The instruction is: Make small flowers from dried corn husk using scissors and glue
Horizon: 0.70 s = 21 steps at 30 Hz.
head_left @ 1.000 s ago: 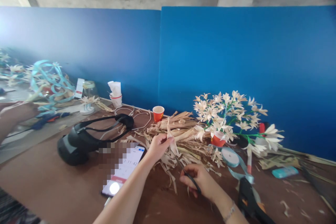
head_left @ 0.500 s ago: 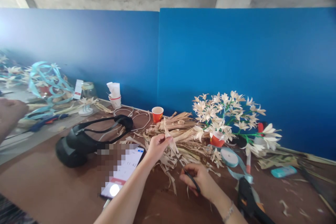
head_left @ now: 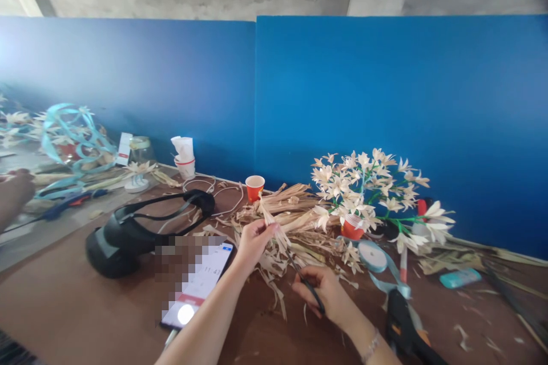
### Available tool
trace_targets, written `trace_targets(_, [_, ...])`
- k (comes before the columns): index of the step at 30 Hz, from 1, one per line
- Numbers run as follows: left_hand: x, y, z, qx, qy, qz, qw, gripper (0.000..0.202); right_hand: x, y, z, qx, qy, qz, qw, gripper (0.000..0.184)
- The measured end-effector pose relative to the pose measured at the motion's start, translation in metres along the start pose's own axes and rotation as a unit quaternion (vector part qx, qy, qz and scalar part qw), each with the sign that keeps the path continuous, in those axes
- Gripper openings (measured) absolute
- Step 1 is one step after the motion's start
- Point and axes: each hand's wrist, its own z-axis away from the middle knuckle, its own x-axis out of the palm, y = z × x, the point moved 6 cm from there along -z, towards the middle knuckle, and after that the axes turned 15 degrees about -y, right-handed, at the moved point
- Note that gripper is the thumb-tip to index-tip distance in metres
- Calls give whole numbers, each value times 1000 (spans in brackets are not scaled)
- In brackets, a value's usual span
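Observation:
My left hand (head_left: pixel 256 241) pinches a pale strip of dried husk (head_left: pixel 268 214), its pointed end standing up above the fingers. Below and to the right, my right hand (head_left: pixel 319 288) has its fingers in the handles of black scissors (head_left: pixel 312 292). The scissor blades point up and left, reaching the lower end of the husk; whether they touch it I cannot tell. Loose husk scraps (head_left: pixel 274 288) lie under both hands. Behind them spreads a pile of dried husks (head_left: pixel 295 199).
Husk flowers (head_left: pixel 355 185) stand in a red cup at right, near a light blue ribbon roll (head_left: pixel 372 256) and a black glue gun (head_left: pixel 402 325). A phone (head_left: pixel 199 285) and black headset (head_left: pixel 115 242) lie at left. Another person's hand (head_left: pixel 17 194) is at far left.
The view has shifted slightly. My two hands keep nearly the same pose on the husk and scissors. The other person's hand at far left has moved a little.

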Motion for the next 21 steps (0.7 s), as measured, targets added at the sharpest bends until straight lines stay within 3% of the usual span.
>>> trace_targets(21, [3,-1,0,11,-5,-10,1000,30,1,-4,1,-8,18,-4,1000,31])
